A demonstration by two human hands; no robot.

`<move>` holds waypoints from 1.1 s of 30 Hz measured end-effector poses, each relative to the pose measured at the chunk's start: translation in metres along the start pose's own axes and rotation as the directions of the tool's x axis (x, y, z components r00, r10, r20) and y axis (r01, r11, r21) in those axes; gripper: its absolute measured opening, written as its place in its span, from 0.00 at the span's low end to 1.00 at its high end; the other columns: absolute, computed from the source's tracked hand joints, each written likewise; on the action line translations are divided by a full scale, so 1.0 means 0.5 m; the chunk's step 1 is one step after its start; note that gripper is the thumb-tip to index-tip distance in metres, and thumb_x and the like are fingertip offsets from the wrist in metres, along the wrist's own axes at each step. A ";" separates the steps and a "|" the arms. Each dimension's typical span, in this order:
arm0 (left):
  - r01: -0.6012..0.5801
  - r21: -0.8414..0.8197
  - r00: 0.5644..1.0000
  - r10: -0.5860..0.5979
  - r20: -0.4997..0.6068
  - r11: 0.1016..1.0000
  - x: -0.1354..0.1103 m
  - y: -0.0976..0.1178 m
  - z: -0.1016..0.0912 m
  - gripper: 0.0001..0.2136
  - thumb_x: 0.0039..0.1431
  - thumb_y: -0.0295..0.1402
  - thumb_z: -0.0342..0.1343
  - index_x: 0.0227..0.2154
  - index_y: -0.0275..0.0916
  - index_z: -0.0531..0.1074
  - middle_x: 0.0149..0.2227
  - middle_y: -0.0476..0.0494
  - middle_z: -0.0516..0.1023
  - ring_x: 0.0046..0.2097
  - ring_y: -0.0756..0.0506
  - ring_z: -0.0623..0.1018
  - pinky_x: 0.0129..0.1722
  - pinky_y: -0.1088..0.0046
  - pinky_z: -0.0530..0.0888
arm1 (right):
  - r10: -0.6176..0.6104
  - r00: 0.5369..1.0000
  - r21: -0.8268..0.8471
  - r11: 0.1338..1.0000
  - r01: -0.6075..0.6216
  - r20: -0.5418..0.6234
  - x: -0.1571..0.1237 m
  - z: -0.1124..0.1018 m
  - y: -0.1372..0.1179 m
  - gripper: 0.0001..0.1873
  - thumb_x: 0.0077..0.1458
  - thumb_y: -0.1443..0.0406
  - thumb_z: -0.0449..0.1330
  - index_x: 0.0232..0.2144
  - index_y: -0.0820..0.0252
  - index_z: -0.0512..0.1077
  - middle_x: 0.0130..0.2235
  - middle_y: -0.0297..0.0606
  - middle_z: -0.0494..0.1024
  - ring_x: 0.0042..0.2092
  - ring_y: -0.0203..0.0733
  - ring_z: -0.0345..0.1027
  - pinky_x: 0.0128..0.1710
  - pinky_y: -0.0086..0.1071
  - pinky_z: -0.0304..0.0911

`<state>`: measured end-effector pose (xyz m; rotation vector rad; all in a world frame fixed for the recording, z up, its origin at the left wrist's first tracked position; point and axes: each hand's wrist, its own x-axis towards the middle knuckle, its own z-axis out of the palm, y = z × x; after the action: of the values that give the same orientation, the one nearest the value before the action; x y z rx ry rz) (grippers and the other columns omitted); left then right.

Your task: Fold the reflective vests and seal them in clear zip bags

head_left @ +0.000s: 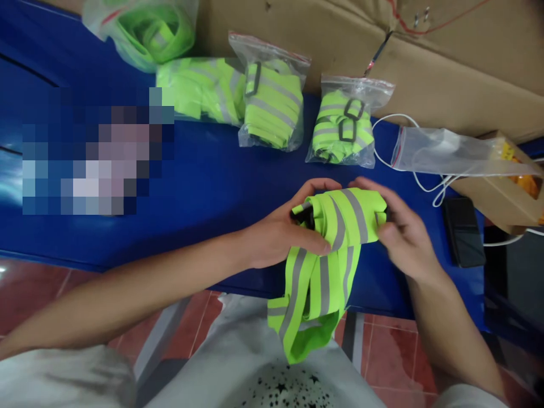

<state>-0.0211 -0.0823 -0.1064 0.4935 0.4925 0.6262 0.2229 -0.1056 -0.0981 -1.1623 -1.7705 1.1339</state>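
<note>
Both hands grasp a hi-vis reflective belt (348, 215) just above the worktop's (204, 187) near edge, right of centre. L hand (280, 235) fingers are clenched round the end w/ the black buckle; R hand (402, 235) fingers pinch the other end. Step, by my read: folding it into a compact bundle, approx half done, as loose loops hang below the edge. Next move calls for gathering that tail w/o the folds slipping. Bagged belts (272, 107) lie along the far edge.

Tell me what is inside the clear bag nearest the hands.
The clear plastic zip bag holds a folded neon-green reflective strap with two dark rectangular buckles. Its inner folds are hidden.
</note>
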 end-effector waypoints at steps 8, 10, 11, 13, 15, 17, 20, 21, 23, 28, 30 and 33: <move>0.025 -0.008 0.997 -0.025 0.077 1.000 -0.002 0.002 -0.004 0.37 0.42 0.22 0.73 0.57 0.50 0.69 0.44 0.50 0.79 0.41 0.47 0.79 0.40 0.71 0.76 | 0.018 0.998 -0.056 0.998 -0.015 0.065 -0.009 0.020 0.000 0.19 0.73 0.52 0.52 0.57 0.47 0.75 0.50 0.36 0.81 0.49 0.46 0.77 0.50 0.40 0.73; 0.043 -0.018 0.995 -0.041 0.094 0.999 -0.002 0.003 -0.004 0.38 0.43 0.22 0.72 0.58 0.50 0.69 0.46 0.48 0.80 0.42 0.45 0.79 0.42 0.70 0.76 | 0.010 0.995 -0.053 0.999 -0.005 0.095 -0.008 0.020 0.000 0.17 0.73 0.53 0.53 0.56 0.48 0.75 0.48 0.36 0.80 0.50 0.46 0.77 0.51 0.40 0.73; 0.052 -0.023 0.994 -0.050 0.098 0.998 -0.002 0.004 -0.003 0.39 0.43 0.21 0.71 0.59 0.51 0.69 0.46 0.48 0.80 0.43 0.45 0.79 0.42 0.69 0.75 | -0.004 0.994 -0.061 0.998 0.011 0.108 -0.007 0.021 0.001 0.16 0.73 0.54 0.54 0.55 0.48 0.75 0.46 0.36 0.80 0.50 0.47 0.76 0.52 0.41 0.73; 0.076 -0.015 0.993 -0.074 0.096 0.997 -0.002 0.006 -0.003 0.39 0.42 0.21 0.69 0.60 0.50 0.69 0.47 0.48 0.80 0.44 0.44 0.79 0.42 0.68 0.75 | -0.036 0.991 -0.069 0.997 0.045 0.128 -0.005 0.023 0.005 0.15 0.71 0.54 0.56 0.53 0.50 0.76 0.45 0.38 0.80 0.53 0.50 0.76 0.55 0.44 0.73; 0.086 0.034 0.992 -0.089 0.085 0.996 -0.003 0.009 -0.001 0.38 0.41 0.21 0.68 0.59 0.49 0.70 0.47 0.48 0.79 0.43 0.44 0.79 0.41 0.69 0.74 | -0.046 0.989 -0.036 0.998 0.051 0.142 -0.005 0.027 0.011 0.17 0.70 0.52 0.58 0.53 0.51 0.77 0.48 0.39 0.81 0.54 0.51 0.76 0.55 0.44 0.74; 0.063 0.108 0.995 -0.070 0.066 0.992 -0.005 0.010 0.002 0.36 0.42 0.23 0.68 0.57 0.48 0.71 0.45 0.49 0.79 0.41 0.46 0.78 0.39 0.71 0.72 | -0.016 0.990 0.026 1.000 0.012 0.141 -0.005 0.032 0.018 0.19 0.67 0.51 0.61 0.54 0.52 0.76 0.51 0.40 0.81 0.52 0.50 0.77 0.51 0.41 0.75; 0.009 0.173 0.999 -0.014 0.029 0.985 -0.004 0.007 0.002 0.32 0.45 0.23 0.68 0.55 0.48 0.73 0.44 0.50 0.79 0.39 0.48 0.77 0.36 0.73 0.70 | 0.036 0.998 0.086 0.995 -0.041 0.058 -0.007 0.039 0.024 0.20 0.62 0.53 0.68 0.54 0.51 0.76 0.47 0.37 0.83 0.45 0.45 0.79 0.42 0.35 0.76; 0.006 0.159 1.000 -0.011 0.028 0.987 -0.003 0.005 0.000 0.32 0.45 0.22 0.67 0.56 0.48 0.73 0.45 0.50 0.80 0.40 0.47 0.77 0.36 0.73 0.71 | 0.037 0.999 0.089 0.995 -0.038 0.011 -0.009 0.041 0.024 0.20 0.61 0.54 0.70 0.53 0.51 0.77 0.45 0.36 0.83 0.42 0.43 0.79 0.40 0.34 0.76; 0.025 0.097 0.998 -0.031 0.062 0.995 0.000 -0.001 -0.005 0.36 0.44 0.22 0.67 0.58 0.50 0.72 0.49 0.48 0.81 0.46 0.44 0.79 0.40 0.71 0.73 | 0.014 0.997 0.083 0.997 -0.008 -0.073 -0.012 0.043 0.019 0.20 0.58 0.56 0.72 0.51 0.50 0.78 0.42 0.34 0.83 0.40 0.42 0.78 0.37 0.33 0.75; 0.096 0.045 0.971 -0.103 0.214 0.994 0.004 -0.013 -0.012 0.43 0.44 0.28 0.74 0.65 0.52 0.67 0.63 0.43 0.75 0.62 0.36 0.75 0.54 0.63 0.75 | -0.030 0.987 0.063 0.997 0.040 -0.157 -0.025 0.052 -0.011 0.22 0.57 0.58 0.73 0.53 0.49 0.78 0.42 0.34 0.84 0.33 0.41 0.77 0.27 0.33 0.74; 0.129 0.041 0.960 -0.135 0.246 0.991 0.000 -0.015 -0.010 0.48 0.44 0.33 0.76 0.69 0.53 0.61 0.66 0.42 0.72 0.62 0.35 0.76 0.56 0.61 0.75 | -0.027 0.984 0.070 0.997 0.040 -0.179 -0.029 0.056 -0.022 0.21 0.59 0.59 0.72 0.54 0.49 0.77 0.44 0.35 0.84 0.28 0.39 0.75 0.20 0.31 0.69; 0.136 0.054 0.951 -0.146 0.274 0.989 -0.005 -0.012 -0.005 0.54 0.45 0.36 0.77 0.73 0.52 0.53 0.66 0.39 0.73 0.60 0.35 0.79 0.57 0.60 0.75 | -0.166 0.961 -0.028 0.986 0.164 -0.223 -0.031 0.056 -0.031 0.19 0.60 0.61 0.71 0.53 0.50 0.78 0.49 0.38 0.84 0.36 0.45 0.80 0.26 0.36 0.75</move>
<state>-0.0217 -0.0875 -0.1114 0.5640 0.2696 0.4034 0.1984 -0.1312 -0.0951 -1.0801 -1.6647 0.8615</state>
